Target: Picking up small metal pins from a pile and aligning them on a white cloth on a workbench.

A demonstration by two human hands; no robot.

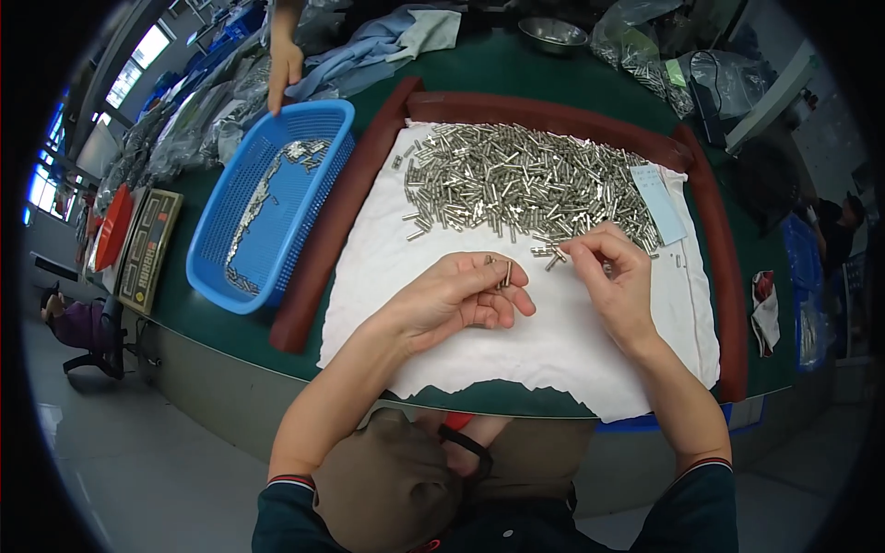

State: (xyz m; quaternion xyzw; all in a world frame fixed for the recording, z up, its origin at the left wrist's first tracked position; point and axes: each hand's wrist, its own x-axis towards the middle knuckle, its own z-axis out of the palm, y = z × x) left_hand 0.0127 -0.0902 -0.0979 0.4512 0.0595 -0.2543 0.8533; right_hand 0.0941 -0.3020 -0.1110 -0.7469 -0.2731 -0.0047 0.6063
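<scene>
A large heap of small silvery metal pins [525, 175] is spread over the far half of a white cloth [378, 276]. My left hand [461, 293] is half curled, palm up, above the cloth, with a few metal pins [504, 274] held between thumb and fingers. To its right, my right hand [616, 281] has thumb and forefinger pinched at the near edge of the heap. Its fingertips meet a short metal pin [556, 261] beside several loose ones. Whether that pin is lifted off the cloth is hard to see.
Dark red padded bars [544, 115] border the cloth. At left, another person's hand [285, 72] touches the rim of a blue plastic basket [198, 249] holding some pins. A light blue paper slip [659, 207] lies at the heap's right. A scale [149, 249] stands far left, a metal bowl [553, 35] at the back.
</scene>
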